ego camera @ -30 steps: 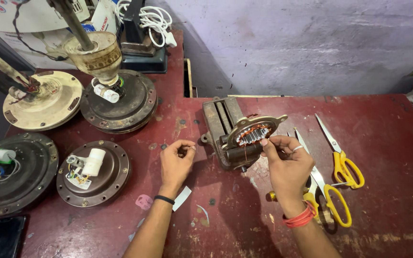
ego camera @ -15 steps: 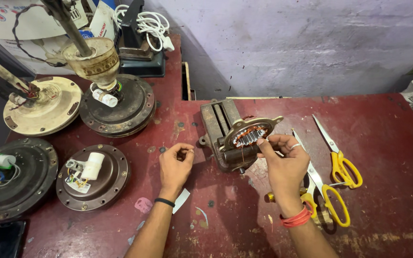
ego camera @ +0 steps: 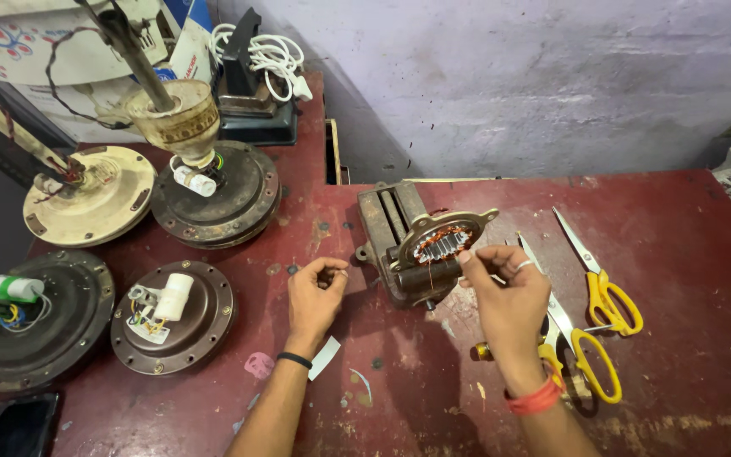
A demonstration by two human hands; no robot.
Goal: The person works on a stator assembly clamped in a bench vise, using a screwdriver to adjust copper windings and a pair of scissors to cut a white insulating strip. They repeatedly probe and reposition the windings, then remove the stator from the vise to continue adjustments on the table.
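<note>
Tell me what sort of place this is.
Probably a small fan-repair workshop: opened ceiling fan motors sit on a worn red workbench, a copper-wound stator is clamped in a vise, scissors beside it.

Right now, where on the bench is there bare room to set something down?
The far right of the red bench top, beyond the scissors, is bare, as is the strip along the wall behind the vise. The left is crowded with fan motor housings. The left hand and right hand flank the vise.
</note>
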